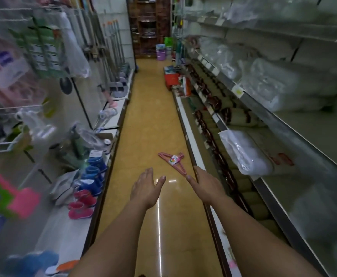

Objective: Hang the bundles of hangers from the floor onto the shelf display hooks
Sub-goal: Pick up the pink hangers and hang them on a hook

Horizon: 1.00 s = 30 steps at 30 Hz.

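fingers straight and close together on both the left hand [146, 186] and right hand [204, 184], holding nothing, arms stretched forward over the yellow floor [143, 126]; the pink hanger bundle [173, 161] lies on it just beyond the right fingertips

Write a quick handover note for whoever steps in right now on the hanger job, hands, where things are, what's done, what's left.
Left hand: open, holding nothing, stretched forward over the floor.
Right hand: open, holding nothing, reaching forward.
Pink hanger bundle: lying on the aisle floor just ahead of the hands, near the right shelf base, untouched.
Done: nothing visible for this bundle.
Left: pick it up and hang it on a display hook.
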Each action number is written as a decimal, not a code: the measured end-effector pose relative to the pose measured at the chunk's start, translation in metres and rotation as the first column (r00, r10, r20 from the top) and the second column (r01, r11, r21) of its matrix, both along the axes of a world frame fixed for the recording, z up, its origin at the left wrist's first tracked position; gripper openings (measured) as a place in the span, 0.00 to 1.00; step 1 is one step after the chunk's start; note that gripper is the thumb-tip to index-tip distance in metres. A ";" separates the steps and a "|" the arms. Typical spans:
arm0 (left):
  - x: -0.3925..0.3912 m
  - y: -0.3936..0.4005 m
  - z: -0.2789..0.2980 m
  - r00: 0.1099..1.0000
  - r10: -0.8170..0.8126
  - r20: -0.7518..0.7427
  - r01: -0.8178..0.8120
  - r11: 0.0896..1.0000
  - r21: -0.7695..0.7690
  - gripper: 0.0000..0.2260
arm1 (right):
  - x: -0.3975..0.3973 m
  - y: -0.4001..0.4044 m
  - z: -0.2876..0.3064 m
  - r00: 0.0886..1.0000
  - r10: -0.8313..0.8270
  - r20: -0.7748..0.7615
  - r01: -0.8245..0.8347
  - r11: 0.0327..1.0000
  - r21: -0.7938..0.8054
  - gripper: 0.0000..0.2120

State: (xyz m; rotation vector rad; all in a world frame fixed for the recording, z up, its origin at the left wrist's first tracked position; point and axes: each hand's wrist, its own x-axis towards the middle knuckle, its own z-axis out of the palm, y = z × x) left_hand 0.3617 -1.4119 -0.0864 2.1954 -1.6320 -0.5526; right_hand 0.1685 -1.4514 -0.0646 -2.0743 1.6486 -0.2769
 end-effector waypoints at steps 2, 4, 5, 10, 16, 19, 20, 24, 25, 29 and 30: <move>0.014 -0.028 -0.001 0.999 -0.037 -0.013 0.037 0.999 -0.018 0.32 | 0.012 -0.022 0.001 1.000 -0.024 -0.001 0.024 1.000 0.003 0.29; 0.034 -0.057 0.000 0.997 -0.072 -0.010 0.071 0.997 -0.026 0.31 | 0.028 -0.044 0.005 0.999 -0.037 0.015 0.037 0.999 0.009 0.26; 0.044 -0.070 0.001 0.997 -0.081 -0.002 0.081 0.996 -0.022 0.31 | 0.036 -0.054 0.006 0.999 -0.041 0.015 0.041 0.999 0.012 0.26; 0.096 -0.132 0.001 0.990 -0.137 0.018 0.137 0.991 0.008 0.31 | 0.081 -0.107 0.011 0.995 -0.095 -0.012 0.095 0.995 0.037 0.33; 0.140 -0.187 -0.017 0.985 -0.172 0.007 0.171 0.982 0.074 0.32 | 0.119 -0.158 -0.003 0.991 -0.121 -0.060 0.125 0.990 0.067 0.31; 0.154 -0.212 -0.026 0.984 -0.181 0.004 0.179 0.980 0.091 0.32 | 0.133 -0.188 -0.012 0.989 -0.129 -0.072 0.134 0.988 0.073 0.30; 0.159 -0.221 -0.029 0.984 -0.177 0.002 0.176 0.980 0.097 0.32 | 0.137 -0.198 -0.015 0.989 -0.126 -0.078 0.132 0.989 0.070 0.30; 0.170 -0.264 -0.039 0.984 -0.175 -0.009 0.175 0.976 0.128 0.32 | 0.146 -0.241 -0.026 0.989 -0.089 -0.120 0.098 0.993 0.072 0.29; 0.170 -0.274 -0.041 0.984 -0.179 -0.005 0.178 0.975 0.135 0.32 | 0.146 -0.250 -0.028 0.988 -0.086 -0.130 0.096 0.992 0.078 0.29; 0.166 -0.334 -0.043 0.982 -0.189 0.011 0.186 0.974 0.131 0.32 | 0.144 -0.307 -0.032 0.990 -0.083 -0.110 0.092 0.993 0.071 0.28; 0.163 -0.350 -0.042 0.983 -0.185 0.017 0.182 0.975 0.130 0.32 | 0.141 -0.323 -0.032 0.992 -0.086 -0.097 0.093 0.993 0.067 0.28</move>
